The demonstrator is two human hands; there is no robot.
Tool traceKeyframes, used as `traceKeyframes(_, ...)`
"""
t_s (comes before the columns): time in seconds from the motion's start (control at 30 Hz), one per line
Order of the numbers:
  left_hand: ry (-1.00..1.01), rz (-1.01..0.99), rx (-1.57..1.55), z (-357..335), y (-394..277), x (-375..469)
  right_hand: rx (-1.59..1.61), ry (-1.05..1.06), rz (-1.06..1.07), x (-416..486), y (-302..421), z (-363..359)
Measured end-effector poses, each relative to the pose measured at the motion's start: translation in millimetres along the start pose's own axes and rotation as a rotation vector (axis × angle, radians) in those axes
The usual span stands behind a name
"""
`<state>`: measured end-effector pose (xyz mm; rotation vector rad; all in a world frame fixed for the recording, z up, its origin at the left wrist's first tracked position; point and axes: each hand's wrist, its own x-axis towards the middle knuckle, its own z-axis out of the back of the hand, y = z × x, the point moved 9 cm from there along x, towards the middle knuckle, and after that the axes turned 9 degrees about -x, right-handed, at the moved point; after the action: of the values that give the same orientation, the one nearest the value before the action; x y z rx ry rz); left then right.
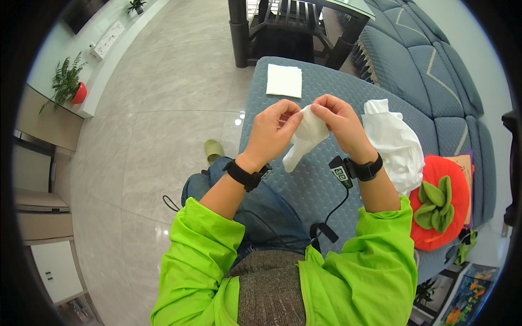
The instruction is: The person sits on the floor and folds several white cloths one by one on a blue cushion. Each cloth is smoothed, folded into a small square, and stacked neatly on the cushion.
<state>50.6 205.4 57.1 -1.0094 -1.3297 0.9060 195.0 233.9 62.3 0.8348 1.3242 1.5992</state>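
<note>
A white sock (312,128) hangs between my two hands, its toe end dangling down to the left above the blue quilted sofa seat (281,195). My left hand (275,130) pinches its upper left edge between thumb and fingers. On the other side, my right hand (340,122) grips the upper right edge the same way. Just beyond my hands lies a folded white cloth (284,81), flat on the seat. A crumpled heap of white fabric (393,142) rests to the right of my right hand.
A red round cushion (440,203) with green felt leaves sits at the right by the sofa backrest (440,77). Ahead stands a glass-topped table (346,8) with dark legs. A cable (340,208) runs from my right wrist device. A green slipper (213,150) is on the tiled floor.
</note>
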Motion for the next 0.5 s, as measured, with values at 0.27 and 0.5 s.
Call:
traceKeyframes(0.27,0.113,0.271,-0.355,4,28,-11,-0.199,-0.115,0.212,-5,6,-4)
traceKeyframes(0.5,0.102,0.337,-0.426,3,36,-20,-0.504,-0.155,0.469,-25,33,-24)
